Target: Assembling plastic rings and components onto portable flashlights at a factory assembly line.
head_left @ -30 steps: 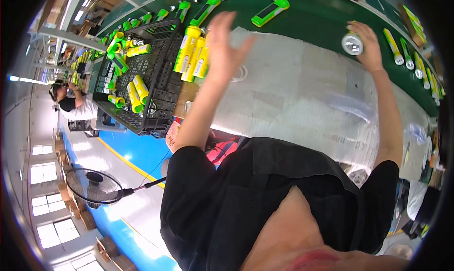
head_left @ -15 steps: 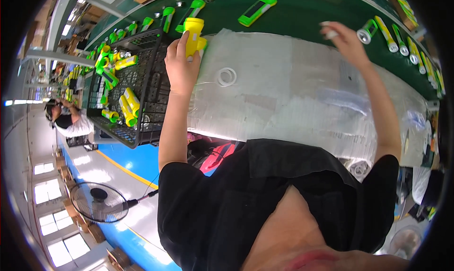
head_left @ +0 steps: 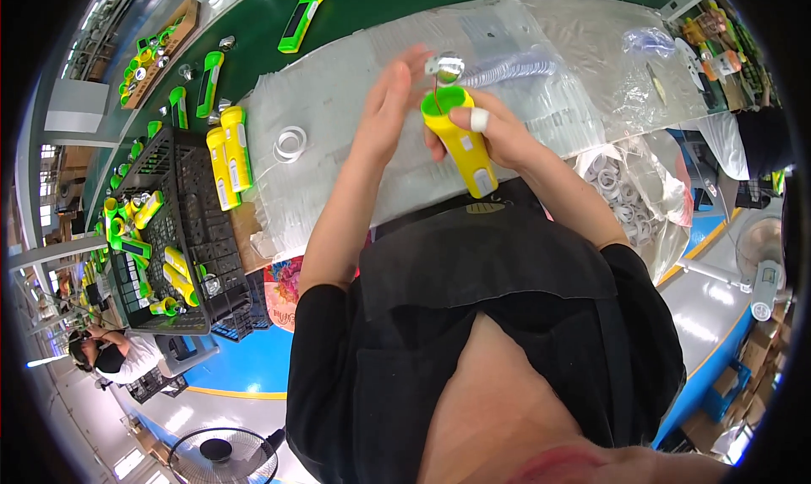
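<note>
While the right hand [head_left: 498, 138] grips the yellow torch housing [head_left: 466, 150] between thumb and fingers, the housing is tilted above the near edge of the plastic-covered work surface [head_left: 355, 104], its green-lined mouth directed away from the body. A thin wire [head_left: 437, 97] runs between that mouth and the silvery reflector [head_left: 449, 67] just beyond it. The left hand [head_left: 390, 104] is raised beside the reflector, fingers extended and blurred; whether they pinch it cannot be told. White rings [head_left: 290, 144] lie left of the left hand, near two yellow torches [head_left: 226, 159] beside the black crate [head_left: 194, 214].
</note>
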Tool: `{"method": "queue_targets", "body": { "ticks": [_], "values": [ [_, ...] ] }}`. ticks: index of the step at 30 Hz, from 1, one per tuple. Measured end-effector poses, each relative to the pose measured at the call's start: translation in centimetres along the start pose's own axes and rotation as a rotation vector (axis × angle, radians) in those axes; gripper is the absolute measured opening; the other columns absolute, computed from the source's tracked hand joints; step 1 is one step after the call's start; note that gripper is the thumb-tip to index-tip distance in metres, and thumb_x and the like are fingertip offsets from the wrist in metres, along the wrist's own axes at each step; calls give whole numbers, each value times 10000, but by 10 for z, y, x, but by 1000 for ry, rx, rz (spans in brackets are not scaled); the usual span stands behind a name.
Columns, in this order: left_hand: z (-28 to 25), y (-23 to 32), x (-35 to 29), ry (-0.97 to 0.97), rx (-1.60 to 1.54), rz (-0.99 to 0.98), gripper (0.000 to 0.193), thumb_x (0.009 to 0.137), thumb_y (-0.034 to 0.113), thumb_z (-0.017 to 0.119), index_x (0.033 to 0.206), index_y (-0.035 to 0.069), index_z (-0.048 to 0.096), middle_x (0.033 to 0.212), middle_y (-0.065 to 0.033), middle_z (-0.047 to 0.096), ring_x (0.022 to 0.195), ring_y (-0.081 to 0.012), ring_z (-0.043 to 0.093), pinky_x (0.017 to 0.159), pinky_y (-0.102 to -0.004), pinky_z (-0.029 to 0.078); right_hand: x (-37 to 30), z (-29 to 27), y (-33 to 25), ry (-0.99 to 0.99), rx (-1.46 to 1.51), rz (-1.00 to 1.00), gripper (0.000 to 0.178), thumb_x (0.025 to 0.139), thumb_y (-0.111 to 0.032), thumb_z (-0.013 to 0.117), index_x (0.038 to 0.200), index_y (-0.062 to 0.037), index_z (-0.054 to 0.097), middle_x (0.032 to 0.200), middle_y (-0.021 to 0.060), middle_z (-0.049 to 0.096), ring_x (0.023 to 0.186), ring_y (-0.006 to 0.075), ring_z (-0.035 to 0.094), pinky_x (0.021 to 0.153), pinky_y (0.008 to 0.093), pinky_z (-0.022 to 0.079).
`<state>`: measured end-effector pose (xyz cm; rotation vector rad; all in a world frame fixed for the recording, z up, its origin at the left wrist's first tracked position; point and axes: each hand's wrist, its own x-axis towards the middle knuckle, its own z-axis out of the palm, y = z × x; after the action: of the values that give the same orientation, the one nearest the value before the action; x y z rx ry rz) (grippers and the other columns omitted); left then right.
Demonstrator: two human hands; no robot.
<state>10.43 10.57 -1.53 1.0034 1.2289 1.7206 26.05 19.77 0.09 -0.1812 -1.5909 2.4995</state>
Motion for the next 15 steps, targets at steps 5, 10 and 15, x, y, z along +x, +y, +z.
{"method": "queue_targets", "body": {
  "ticks": [5,10,15],
  "values": [
    [22,23,-1,-265,-163,-261,507,987,416,478,1207,-30,572,1145,-222,646,1058,-282,638,905,-377,519,-22,5,4,-173,56,120,544,890,-451,595,1209,-16,520,915,145,632,745,222,635,688,329,520],
    [24,18,-32,-13,150,215,279,1003,244,495,1049,18,651,961,-85,659,914,-169,608,794,-302,489,-25,23,0,20,-10,85,490,969,-378,549,1285,-16,451,962,134,633,816,213,660,753,341,538],
    [28,7,-28,-127,562,670,360,1017,321,417,1077,51,647,1104,-101,658,1046,-303,592,945,-400,422,-16,17,13,148,-47,56,511,970,-404,563,1298,-34,433,964,114,624,776,183,639,702,308,525]
  ]
}}
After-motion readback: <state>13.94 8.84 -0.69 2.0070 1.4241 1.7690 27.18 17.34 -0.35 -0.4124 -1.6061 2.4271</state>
